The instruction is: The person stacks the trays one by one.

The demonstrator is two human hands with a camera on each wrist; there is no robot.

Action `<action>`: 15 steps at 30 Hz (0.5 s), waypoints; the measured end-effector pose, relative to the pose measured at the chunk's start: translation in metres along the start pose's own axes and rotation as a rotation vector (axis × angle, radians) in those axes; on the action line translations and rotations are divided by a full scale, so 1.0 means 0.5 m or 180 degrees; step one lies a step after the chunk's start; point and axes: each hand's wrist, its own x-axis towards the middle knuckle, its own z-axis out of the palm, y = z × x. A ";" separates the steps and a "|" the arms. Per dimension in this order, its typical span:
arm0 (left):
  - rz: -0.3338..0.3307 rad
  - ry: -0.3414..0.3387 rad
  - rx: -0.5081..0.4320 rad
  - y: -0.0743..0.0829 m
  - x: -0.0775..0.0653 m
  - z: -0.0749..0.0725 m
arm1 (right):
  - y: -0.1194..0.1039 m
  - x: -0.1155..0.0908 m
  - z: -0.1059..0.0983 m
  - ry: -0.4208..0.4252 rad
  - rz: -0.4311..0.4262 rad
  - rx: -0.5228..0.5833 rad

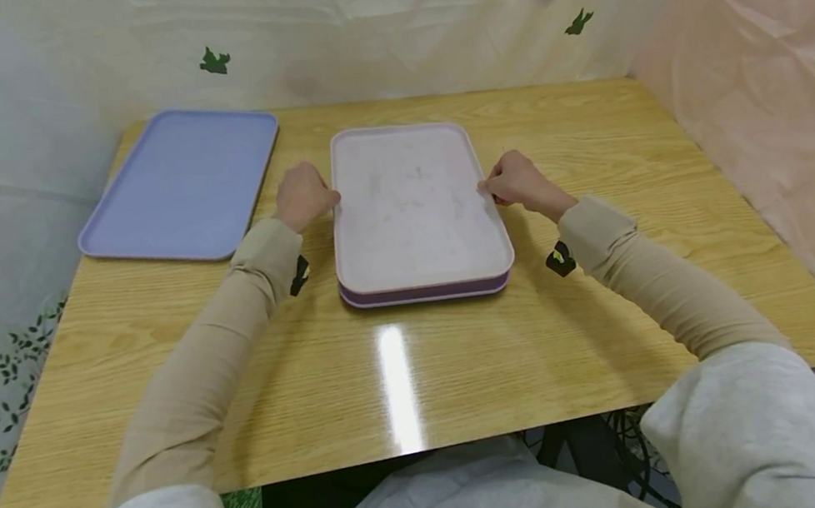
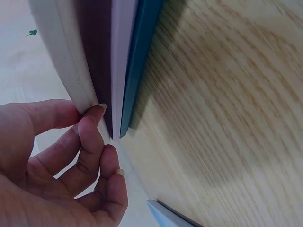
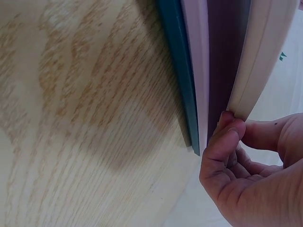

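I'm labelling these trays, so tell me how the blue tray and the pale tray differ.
The blue tray is plain blue; the pale tray is pinkish white with grey smudges. The blue tray lies on the table, untouched; the pale tray is above a purple tray, its edges pinched by the left hand and right hand. Both are rectangular with rounded corners.

The pale tray (image 1: 413, 203) at the centre looks like smooth, matt plastic with greyish smudges, and the blue tray (image 1: 184, 183) at ten o'clock like smooth, low-sheen plastic. The wood-grained tabletop (image 1: 679, 256) is glossy, reflecting brightly at six o'clock; the sheeting (image 1: 382, 30) at twelve o'clock looks creased.
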 end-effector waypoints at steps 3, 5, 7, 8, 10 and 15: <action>0.0016 -0.0009 0.0018 0.000 0.000 0.000 | 0.000 -0.001 0.001 -0.0033 0.0007 -0.0024; 0.0022 -0.0016 0.0038 -0.001 0.000 0.001 | 0.000 -0.001 0.001 -0.0043 0.0015 -0.0039; 0.0025 -0.0016 0.0059 -0.001 0.000 0.001 | 0.001 -0.001 0.002 -0.0048 0.0027 -0.0044; 0.0024 -0.0022 0.0066 -0.001 -0.001 0.001 | 0.001 -0.001 0.003 -0.0041 0.0027 -0.0043; 0.0022 -0.0018 0.0089 -0.001 -0.001 0.000 | 0.002 0.000 0.003 -0.0042 0.0023 -0.0044; 0.0051 -0.0039 0.0165 0.003 -0.003 0.000 | 0.003 -0.002 0.005 -0.0045 0.0002 -0.0078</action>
